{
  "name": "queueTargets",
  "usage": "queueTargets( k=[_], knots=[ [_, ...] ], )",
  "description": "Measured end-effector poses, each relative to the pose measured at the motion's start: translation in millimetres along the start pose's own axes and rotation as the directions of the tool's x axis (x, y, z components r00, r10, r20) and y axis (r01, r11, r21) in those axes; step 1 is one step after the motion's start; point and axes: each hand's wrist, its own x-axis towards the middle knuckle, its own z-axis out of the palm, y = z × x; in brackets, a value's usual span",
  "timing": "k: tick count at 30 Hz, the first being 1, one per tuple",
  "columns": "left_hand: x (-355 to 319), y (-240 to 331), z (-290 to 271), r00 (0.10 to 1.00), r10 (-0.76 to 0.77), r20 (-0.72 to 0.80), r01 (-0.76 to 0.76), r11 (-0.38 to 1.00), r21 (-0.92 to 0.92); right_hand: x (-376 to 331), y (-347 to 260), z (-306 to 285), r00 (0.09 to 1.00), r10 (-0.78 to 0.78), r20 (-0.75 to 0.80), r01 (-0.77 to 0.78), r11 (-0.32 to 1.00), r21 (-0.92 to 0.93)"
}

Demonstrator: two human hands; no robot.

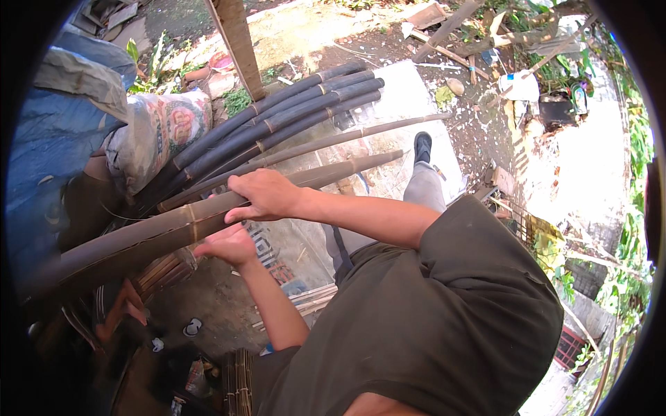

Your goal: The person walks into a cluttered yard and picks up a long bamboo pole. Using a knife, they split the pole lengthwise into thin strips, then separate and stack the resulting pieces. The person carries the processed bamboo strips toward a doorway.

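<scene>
A long dark brown bamboo pole point(139, 239) slants across from the lower left, with a pale node ring and a lengthwise split line along its side. It tapers toward the upper right. My right hand point(267, 194) is closed over the top of it, thumb on the near side. Just below the pole is my left hand point(232, 246), palm up, fingers stretched out under it; whether it touches the bamboo I cannot tell. A thinner brown bamboo strip point(333, 141) lies just beyond. Behind that, several dark bamboo poles point(277, 125) rest side by side.
A printed sack point(173, 132) and blue tarp point(41, 139) stand at the left. A wooden post point(236, 48) rises at the back. Pale sheeting point(406, 83) covers ground by my shoe point(422, 147). Bundled thin sticks point(237, 381) are below; a white bucket point(520, 87) stands far right.
</scene>
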Motion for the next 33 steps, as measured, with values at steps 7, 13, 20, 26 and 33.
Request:
queueTargets(
  k=[7,13,20,26,33],
  knots=[
    [4,-27,6,0.996,0.062,-0.064,-0.061,0.998,0.018,-23,41,16,0.974,-0.050,-0.221,0.085,0.985,0.152],
    [1,-21,3,0.981,0.046,-0.191,-0.035,0.997,0.062,-25,87,47,0.994,0.068,0.087,-0.077,0.992,0.100],
    [-36,-20,-7,0.946,0.154,-0.286,-0.123,0.985,0.123,-19,108,67,0.992,-0.087,0.088,0.064,0.971,0.232],
    [-87,-13,-33,0.936,0.160,-0.313,-0.179,0.983,-0.033,8,130,44,0.998,-0.003,0.057,-0.002,0.996,0.085],
    [-133,0,-31,0.831,0.211,-0.516,-0.169,0.977,0.126,69,201,3,0.970,-0.054,-0.238,0.067,0.997,0.047]
  ],
)
